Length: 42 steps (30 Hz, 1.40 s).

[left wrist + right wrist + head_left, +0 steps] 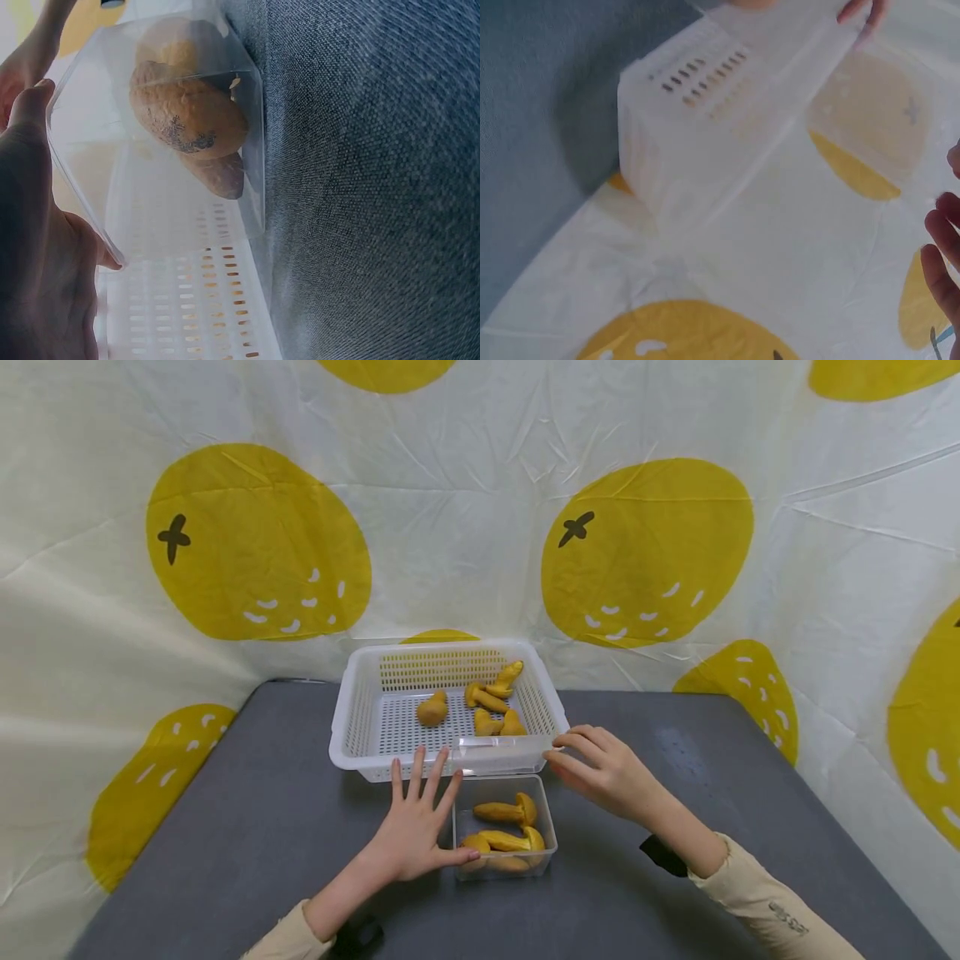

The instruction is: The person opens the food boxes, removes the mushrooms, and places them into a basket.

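Note:
A clear plastic box (504,872) with several brown-yellow mushrooms (507,811) in it stands on the table. Its clear lid (495,756) is raised at the back, overlapping the white basket's front wall. My left hand (411,837) is spread at the box's left side, thumb over the near left corner; the left wrist view shows its thumb and a finger at the rim of the box (97,135). Close to the lid's right end is my right hand (600,772), its fingers slightly bent. In the right wrist view its fingers (943,232) show at the right edge, with nothing visible between them.
Directly behind the box stands a white perforated basket (352,714) with several more mushrooms (432,709) inside. The dark grey table (247,827) extends to both sides. A white curtain with yellow fruit prints (457,560) hangs behind and around it.

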Each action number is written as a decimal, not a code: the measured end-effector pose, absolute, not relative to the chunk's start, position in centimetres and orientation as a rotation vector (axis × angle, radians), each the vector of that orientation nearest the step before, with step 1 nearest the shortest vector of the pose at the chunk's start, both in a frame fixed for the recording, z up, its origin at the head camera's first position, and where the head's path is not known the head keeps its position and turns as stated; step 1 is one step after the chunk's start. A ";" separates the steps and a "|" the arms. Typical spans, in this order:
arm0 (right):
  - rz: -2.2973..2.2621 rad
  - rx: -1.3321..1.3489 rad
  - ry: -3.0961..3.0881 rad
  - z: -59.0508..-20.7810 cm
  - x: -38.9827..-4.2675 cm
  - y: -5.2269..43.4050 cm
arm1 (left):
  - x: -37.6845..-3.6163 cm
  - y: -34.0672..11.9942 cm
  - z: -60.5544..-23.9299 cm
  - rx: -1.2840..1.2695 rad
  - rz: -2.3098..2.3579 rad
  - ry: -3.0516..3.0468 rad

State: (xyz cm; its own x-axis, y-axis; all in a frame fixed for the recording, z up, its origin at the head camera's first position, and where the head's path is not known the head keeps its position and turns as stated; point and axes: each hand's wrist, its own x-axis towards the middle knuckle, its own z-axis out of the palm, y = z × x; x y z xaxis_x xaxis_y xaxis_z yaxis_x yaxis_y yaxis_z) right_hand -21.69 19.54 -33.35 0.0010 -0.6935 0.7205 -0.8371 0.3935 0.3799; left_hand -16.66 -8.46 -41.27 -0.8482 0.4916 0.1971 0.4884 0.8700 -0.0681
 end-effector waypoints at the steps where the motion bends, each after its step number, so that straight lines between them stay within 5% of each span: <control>1: 0.187 1.344 -1.725 -33.6 -21.5 19.5 | -16.7 -8.5 -41.3 -0.750 0.023 -2.835; 42: -0.688 1.544 -1.934 -39.2 -20.7 12.4 | -16.8 -8.6 -41.7 -0.761 -0.045 -2.832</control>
State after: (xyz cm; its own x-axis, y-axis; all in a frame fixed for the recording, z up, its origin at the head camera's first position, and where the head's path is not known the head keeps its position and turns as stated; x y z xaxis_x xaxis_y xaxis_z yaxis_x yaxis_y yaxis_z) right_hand -20.71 12.40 -39.23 -0.1752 -0.9782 0.1118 -0.6878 0.2029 0.6970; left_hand -16.84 -8.55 -41.69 -0.8449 0.4927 0.2084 0.4990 0.8662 -0.0246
